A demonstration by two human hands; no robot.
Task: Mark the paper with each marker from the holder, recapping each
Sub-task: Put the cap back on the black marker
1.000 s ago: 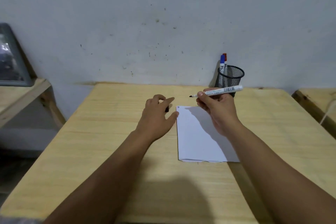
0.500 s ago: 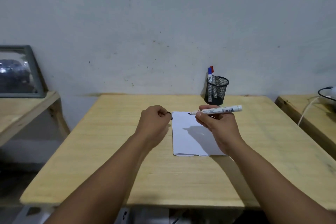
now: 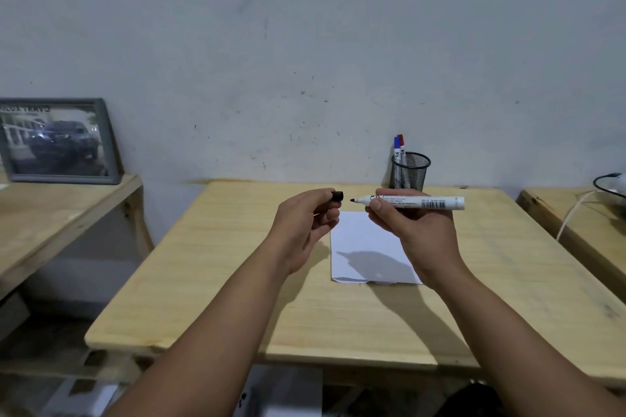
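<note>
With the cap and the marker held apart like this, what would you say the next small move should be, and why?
Probably push the black cap in the left hand onto the bare tip of the marker in the right hand; they face each other, nearly aligned, with a small gap.

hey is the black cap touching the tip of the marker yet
Apart. The head view shows a strip of wall and table between the black cap in the left hand and the tip of the marker held by the right hand.
</note>
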